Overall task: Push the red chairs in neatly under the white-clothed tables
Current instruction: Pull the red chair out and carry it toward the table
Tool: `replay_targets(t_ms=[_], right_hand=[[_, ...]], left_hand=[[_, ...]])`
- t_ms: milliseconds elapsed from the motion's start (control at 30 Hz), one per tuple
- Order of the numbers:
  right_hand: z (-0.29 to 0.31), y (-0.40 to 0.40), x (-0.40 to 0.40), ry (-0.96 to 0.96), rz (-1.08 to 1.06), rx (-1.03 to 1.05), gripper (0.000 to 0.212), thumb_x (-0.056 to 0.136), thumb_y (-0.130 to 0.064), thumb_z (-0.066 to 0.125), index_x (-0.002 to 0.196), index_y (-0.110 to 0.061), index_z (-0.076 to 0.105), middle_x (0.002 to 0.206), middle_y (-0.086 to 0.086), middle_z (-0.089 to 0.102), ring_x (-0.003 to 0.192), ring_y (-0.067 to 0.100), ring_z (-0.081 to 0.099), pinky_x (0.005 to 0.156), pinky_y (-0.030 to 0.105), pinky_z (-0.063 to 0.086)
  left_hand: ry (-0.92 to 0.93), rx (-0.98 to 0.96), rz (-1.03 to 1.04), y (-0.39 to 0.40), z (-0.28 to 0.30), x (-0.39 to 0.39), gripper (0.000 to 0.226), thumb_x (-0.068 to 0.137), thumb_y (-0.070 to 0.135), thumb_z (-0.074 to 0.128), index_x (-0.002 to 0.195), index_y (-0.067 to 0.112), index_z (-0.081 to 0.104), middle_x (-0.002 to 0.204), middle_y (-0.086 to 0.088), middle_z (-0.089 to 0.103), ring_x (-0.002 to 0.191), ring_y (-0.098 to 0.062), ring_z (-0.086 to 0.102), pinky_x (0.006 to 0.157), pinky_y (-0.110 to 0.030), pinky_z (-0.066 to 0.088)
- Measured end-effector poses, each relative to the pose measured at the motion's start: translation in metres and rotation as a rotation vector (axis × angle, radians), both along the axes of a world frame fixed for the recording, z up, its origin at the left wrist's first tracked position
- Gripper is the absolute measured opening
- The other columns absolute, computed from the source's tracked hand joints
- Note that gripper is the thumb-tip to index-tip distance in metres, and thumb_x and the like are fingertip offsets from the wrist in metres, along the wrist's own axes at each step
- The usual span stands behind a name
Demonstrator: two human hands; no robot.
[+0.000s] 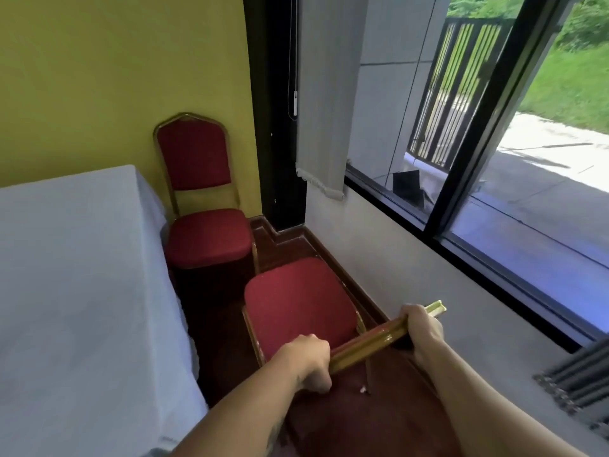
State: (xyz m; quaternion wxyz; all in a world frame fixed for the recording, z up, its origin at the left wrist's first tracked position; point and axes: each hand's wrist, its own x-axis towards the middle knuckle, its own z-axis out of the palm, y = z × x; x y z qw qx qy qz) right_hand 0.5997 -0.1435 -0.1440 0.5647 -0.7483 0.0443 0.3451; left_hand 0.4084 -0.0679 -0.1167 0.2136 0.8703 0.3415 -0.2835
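Note:
A red padded chair (298, 305) with a gold frame stands right below me, its seat pointing away, between the white-clothed table (75, 275) and the window wall. My left hand (308, 359) and my right hand (423, 331) both grip the gold top rail of its backrest. A second red chair (206, 206) stands against the yellow wall at the far end of the table, its seat touching or nearly touching the cloth's corner. The near chair's seat sits apart from the table, with dark floor between them.
A grey wall with a low black-framed window (461, 179) runs along the right. A black pillar (280, 127) stands in the corner beside a rolled blind (321, 179). Dark metal bars (580, 387) lie at the lower right. The dark red floor strip is narrow.

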Motion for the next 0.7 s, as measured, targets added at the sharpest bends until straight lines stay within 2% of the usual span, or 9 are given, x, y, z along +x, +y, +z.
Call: replay_targets(t_ms=[67, 133, 200, 300, 433, 567, 700], right_hand=[[-0.008, 0.003, 0.007, -0.012, 0.001, -0.029, 0.042, 0.049, -0.019, 0.06, 0.088, -0.004, 0.061, 0.079, 0.018, 0.064, 0.075, 0.039, 0.069, 0.081, 0.059, 0.058], [-0.015, 0.006, 0.012, -0.024, -0.02, -0.068, 0.045, 0.043, -0.022, 0.06, 0.085, -0.005, 0.063, 0.077, 0.016, 0.066, 0.082, 0.042, 0.072, 0.082, 0.06, 0.06], [-0.012, 0.009, 0.018, -0.032, -0.033, -0.058, 0.045, 0.044, -0.022, 0.06, 0.085, -0.006, 0.064, 0.079, 0.015, 0.067, 0.083, 0.04, 0.071, 0.081, 0.059, 0.06], [-0.008, 0.013, 0.034, -0.038, -0.022, -0.036, 0.04, 0.046, -0.022, 0.059, 0.083, -0.007, 0.063, 0.08, 0.014, 0.065, 0.079, 0.037, 0.068, 0.08, 0.052, 0.059], [-0.006, 0.012, 0.069, -0.024, 0.067, -0.003, 0.035, 0.046, -0.021, 0.059, 0.078, -0.009, 0.061, 0.076, 0.013, 0.062, 0.073, 0.035, 0.064, 0.072, 0.048, 0.056], [-0.004, 0.01, 0.116, -0.042, 0.204, -0.007, 0.035, 0.048, -0.024, 0.06, 0.079, -0.008, 0.062, 0.076, 0.013, 0.065, 0.079, 0.036, 0.068, 0.08, 0.053, 0.059], [0.009, 0.018, 0.142, -0.035, 0.325, -0.004, 0.04, 0.051, -0.025, 0.059, 0.088, -0.008, 0.06, 0.079, 0.013, 0.063, 0.077, 0.034, 0.065, 0.074, 0.047, 0.057]], left_hand=[[0.029, -0.013, -0.001, 0.003, -0.001, 0.005, 0.017, 0.077, 0.013, 0.062, 0.062, 0.013, 0.055, 0.063, -0.003, 0.056, 0.068, -0.024, 0.061, 0.066, -0.033, 0.054], [0.02, -0.034, 0.026, 0.008, -0.011, 0.006, 0.009, 0.075, 0.02, 0.063, 0.071, 0.012, 0.064, 0.065, -0.003, 0.06, 0.064, -0.022, 0.063, 0.066, -0.032, 0.057], [-0.02, -0.027, 0.079, 0.01, -0.026, 0.008, 0.025, 0.071, 0.025, 0.059, 0.089, 0.012, 0.07, 0.076, -0.004, 0.068, 0.069, -0.023, 0.069, 0.069, -0.036, 0.062], [-0.082, 0.005, 0.116, 0.003, -0.037, 0.018, 0.036, 0.069, 0.027, 0.056, 0.101, 0.018, 0.069, 0.097, -0.006, 0.071, 0.085, -0.028, 0.071, 0.078, -0.041, 0.062], [-0.106, 0.024, 0.146, -0.006, -0.037, 0.048, 0.027, 0.073, 0.023, 0.059, 0.099, 0.022, 0.067, 0.095, -0.003, 0.068, 0.082, -0.025, 0.067, 0.079, -0.041, 0.061], [-0.121, 0.011, 0.231, -0.03, -0.041, 0.088, 0.02, 0.074, 0.025, 0.056, 0.093, 0.024, 0.064, 0.085, 0.003, 0.062, 0.078, -0.022, 0.063, 0.075, -0.037, 0.059], [-0.128, -0.015, 0.34, -0.045, -0.03, 0.116, 0.011, 0.077, 0.024, 0.059, 0.087, 0.025, 0.062, 0.085, 0.003, 0.063, 0.078, -0.021, 0.066, 0.074, -0.039, 0.06]])
